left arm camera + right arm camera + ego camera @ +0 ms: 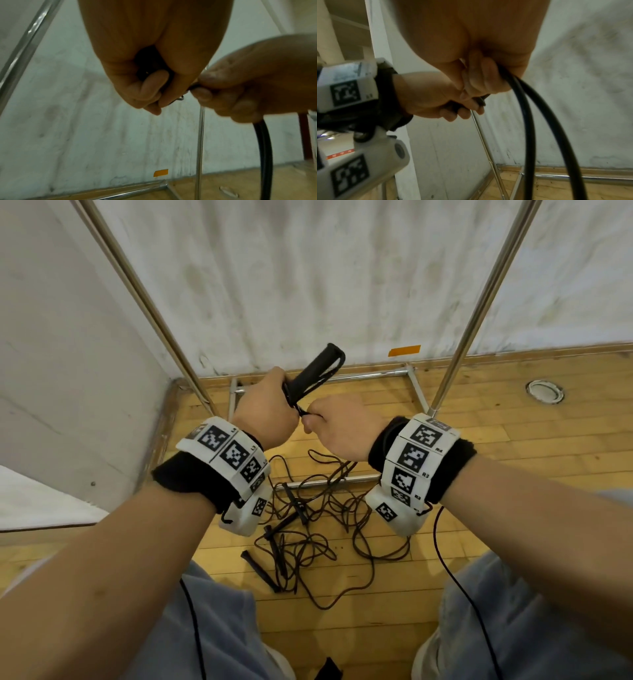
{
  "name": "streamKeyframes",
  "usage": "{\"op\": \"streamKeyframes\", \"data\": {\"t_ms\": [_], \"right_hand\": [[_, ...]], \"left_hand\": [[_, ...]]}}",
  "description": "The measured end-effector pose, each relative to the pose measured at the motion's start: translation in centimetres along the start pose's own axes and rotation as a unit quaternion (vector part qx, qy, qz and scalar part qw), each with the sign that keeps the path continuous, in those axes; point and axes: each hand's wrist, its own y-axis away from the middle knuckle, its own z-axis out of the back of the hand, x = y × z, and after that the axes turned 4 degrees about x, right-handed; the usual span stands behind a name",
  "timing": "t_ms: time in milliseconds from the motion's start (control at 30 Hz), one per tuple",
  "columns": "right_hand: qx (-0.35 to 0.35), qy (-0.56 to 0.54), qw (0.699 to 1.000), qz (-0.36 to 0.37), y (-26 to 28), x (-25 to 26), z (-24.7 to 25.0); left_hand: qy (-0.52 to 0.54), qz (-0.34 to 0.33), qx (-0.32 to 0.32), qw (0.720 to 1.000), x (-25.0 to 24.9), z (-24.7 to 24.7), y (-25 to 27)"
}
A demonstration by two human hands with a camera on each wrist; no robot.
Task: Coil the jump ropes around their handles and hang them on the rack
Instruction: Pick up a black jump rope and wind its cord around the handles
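My left hand (269,409) grips the lower end of a pair of black jump rope handles (317,371) that point up and to the right, with cord running along them. Right beside it my right hand (337,426) pinches the black cord (529,111) where it leaves the handles. In the right wrist view two strands of that cord hang down from my fist. In the left wrist view my left fingers (150,86) curl round the handle end, with my right fingers (211,86) touching them. More ropes (308,529) lie tangled on the floor below.
The metal rack has slanted poles at left (150,313) and right (479,302) and base bars (342,376) on the wooden floor (513,422). White walls close the corner behind. A round floor fitting (544,392) sits at right. My knees are at the bottom.
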Motion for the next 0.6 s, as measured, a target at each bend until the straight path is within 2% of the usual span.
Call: {"op": "streamKeyframes", "data": {"t_ms": [133, 300, 433, 600], "right_hand": [[0.011, -0.017, 1.000, 0.016, 0.4, 0.2, 0.5], [0.002, -0.008, 1.000, 0.023, 0.7, 0.2, 0.2], [-0.009, -0.008, 0.999, 0.052, 0.9, 0.1, 0.6], [0.027, 0.086, 0.996, 0.002, 1.0, -1.2, 1.3]], "left_hand": [[-0.065, -0.050, 0.026, 0.996, 0.3, -1.0, -0.1], [-0.096, -0.078, -0.002, 0.992, 0.8, -1.9, -0.4], [-0.105, -0.052, -0.001, 0.993, 1.4, -1.8, -1.2], [-0.174, 0.004, 0.005, 0.985, 2.2, -2.1, -1.6]]}}
